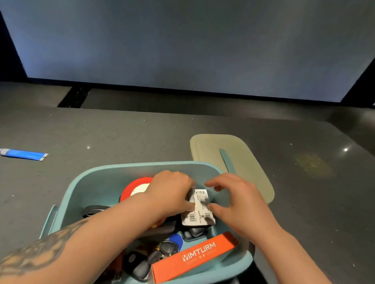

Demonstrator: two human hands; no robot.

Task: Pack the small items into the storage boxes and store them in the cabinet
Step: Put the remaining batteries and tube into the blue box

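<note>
1. Both hands down inside the teal storage box at the tabletop's near edge.
2. Left hand pinching a white labelled packet.
3. Right hand half-curled just beside it, thumb near its edge; contact unclear.
4. Orange carton leaning in the box's near-right corner.
5. Beige lid lying behind the box; blue tube far left.

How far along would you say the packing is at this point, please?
Mostly packed: the teal storage box already holds an orange carton, a red round item and dark small items. In hand: the left hand grips a white labelled pack inside the box, with the right hand open beside it. Left: the blue tube lies on the table, the lid is off, and nothing is stored yet.
</note>
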